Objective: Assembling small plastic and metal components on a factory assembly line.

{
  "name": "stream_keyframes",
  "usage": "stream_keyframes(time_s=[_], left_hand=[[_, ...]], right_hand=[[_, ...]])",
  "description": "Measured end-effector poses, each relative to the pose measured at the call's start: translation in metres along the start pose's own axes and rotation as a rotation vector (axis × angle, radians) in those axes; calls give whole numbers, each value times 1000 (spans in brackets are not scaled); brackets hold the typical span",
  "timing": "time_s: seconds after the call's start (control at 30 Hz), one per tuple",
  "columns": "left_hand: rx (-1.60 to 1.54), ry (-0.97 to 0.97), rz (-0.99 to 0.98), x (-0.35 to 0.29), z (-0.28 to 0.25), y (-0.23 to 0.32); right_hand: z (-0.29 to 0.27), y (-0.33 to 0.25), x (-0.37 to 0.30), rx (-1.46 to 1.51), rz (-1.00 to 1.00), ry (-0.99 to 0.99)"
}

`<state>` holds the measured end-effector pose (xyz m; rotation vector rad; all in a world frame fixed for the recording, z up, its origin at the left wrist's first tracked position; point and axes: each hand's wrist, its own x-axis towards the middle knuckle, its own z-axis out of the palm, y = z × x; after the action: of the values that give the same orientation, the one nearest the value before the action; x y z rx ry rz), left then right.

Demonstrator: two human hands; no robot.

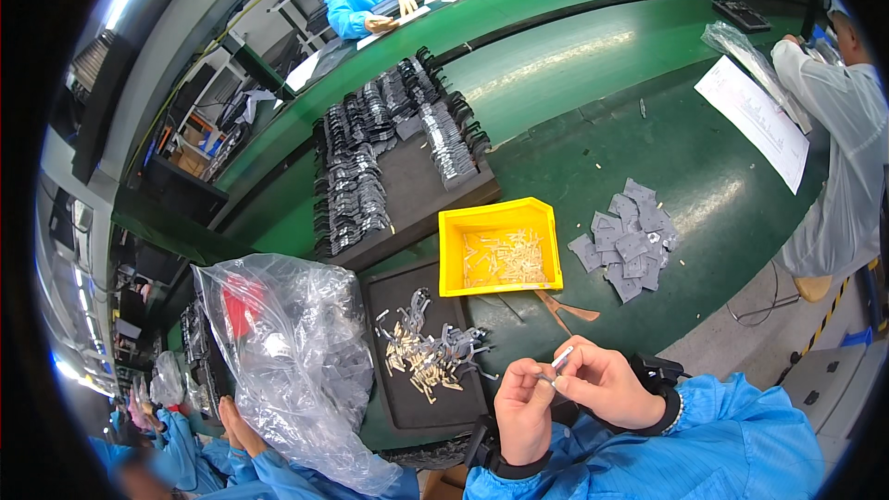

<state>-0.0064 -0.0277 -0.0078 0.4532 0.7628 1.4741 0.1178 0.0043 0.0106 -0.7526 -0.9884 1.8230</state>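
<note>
**Two-handed pinch grip above the near edge of a green workbench**

Seen through my head camera, the left hand and right hand meet near the bench edge, fingertips close together. The right thumb and forefinger grasp a small pale piece, held slanted; the left thumb and forefinger are closed on a small grey bit at its lower end. I cannot tell whether these are joined. Just beyond the hands lie copper-coloured tweezers, near a yellow bin containing slender pale parts. To the left, a black tray bears a mixed heap of pale and grey pieces, with a clear plastic bag beside it. Right of the bin I note a pile of flat grey plates; farther back, a dark board carries rows of dark parts.
</note>
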Motion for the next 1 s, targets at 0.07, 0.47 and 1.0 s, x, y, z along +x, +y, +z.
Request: stream_keyframes(time_s=[0.07,0.47,1.0], left_hand=[[4,3,4,0,1,0],[142,2,124,-3,8,9],[-59,31,-110,12,5,15]], right_hand=[[1,0,0,10,-7,8],[-2,-6,2,66,26,-92],[-19,-12,21,-433,-95,-186]])
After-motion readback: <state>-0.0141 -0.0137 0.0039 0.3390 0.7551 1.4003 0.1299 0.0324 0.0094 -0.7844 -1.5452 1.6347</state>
